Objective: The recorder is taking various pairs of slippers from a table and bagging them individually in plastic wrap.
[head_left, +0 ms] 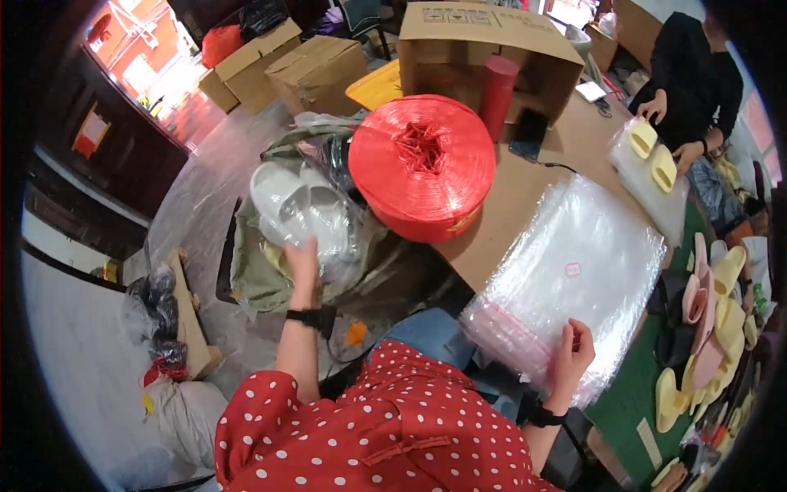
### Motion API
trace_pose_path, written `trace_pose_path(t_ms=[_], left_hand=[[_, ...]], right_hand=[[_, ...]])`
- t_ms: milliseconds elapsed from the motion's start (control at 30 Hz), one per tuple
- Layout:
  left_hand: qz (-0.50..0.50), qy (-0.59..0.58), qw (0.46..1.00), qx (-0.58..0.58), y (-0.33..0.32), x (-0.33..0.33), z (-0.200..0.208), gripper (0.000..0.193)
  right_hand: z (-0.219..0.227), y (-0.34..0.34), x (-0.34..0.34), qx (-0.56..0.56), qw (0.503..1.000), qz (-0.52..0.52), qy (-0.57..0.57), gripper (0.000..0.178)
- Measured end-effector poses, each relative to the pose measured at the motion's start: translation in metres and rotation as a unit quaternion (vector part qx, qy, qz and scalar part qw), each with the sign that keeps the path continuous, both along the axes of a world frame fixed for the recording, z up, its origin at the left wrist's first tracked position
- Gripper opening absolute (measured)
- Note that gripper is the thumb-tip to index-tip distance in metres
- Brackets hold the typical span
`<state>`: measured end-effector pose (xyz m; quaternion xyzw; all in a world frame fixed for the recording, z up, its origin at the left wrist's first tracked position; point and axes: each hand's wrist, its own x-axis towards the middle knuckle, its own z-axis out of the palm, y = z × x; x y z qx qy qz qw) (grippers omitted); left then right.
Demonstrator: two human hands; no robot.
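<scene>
My left hand (pixel 302 261) is closed on the near edge of a clear plastic bag holding a pair of white slippers (pixel 318 215). The bagged slippers lie over an open green sack (pixel 250 275) on the left. My right hand (pixel 576 351) hovers at the near edge of a stack of clear plastic bags (pixel 586 238), its fingers loosely curled, thumb apart, with nothing visible in them. Between the sack and the stack stands a big roll of red plastic twine (pixel 418 168) on the cardboard-topped table (pixel 475 262).
Behind the twine are a red cylinder (pixel 498 97), a black phone (pixel 529 135) and an open cardboard box (pixel 492 29). At right, a co-worker (pixel 689 82) handles yellow slippers (pixel 662 168) on plastic. Several yellow, pink and black slippers lie on a green surface (pixel 627 414).
</scene>
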<state>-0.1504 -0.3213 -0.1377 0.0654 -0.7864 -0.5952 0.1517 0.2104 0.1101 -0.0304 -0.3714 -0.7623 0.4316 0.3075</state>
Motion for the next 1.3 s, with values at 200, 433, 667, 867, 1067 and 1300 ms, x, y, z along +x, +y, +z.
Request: trace_pose_path(t_ms=[200,433,667,867,1067,1300], left_hand=[[0.069,-0.112,0.974,-0.186,0.050,-0.118,-0.050,0.061],[0.045,-0.062,0.994,-0.078,0.030,-0.092,-0.088,0.052],[-0.025,-0.170,0.980,-0.099,-0.052,-0.086,0.005,0.081],[-0.077,0.293,0.947,-0.108,0.139,0.073,0.145,0.050],[-0.547,0.329,0.739,-0.214,0.261,0.162,0.163,0.034],[-0.704,0.286,0.600,-0.250,0.335,0.170,0.117,0.053]], right_hand=[[-0.004,-0.001,0.002,-0.031,0.999,0.005,0.031,0.018],[-0.010,-0.004,0.001,-0.034,0.999,-0.018,0.006,0.018],[0.012,-0.011,-0.009,-0.021,0.998,0.061,-0.010,0.024],[0.022,0.000,0.023,0.019,0.996,0.087,-0.003,0.027],[0.037,0.024,0.073,0.134,0.989,-0.045,0.045,0.021],[0.022,0.122,0.166,0.170,0.941,-0.293,0.013,0.031]])
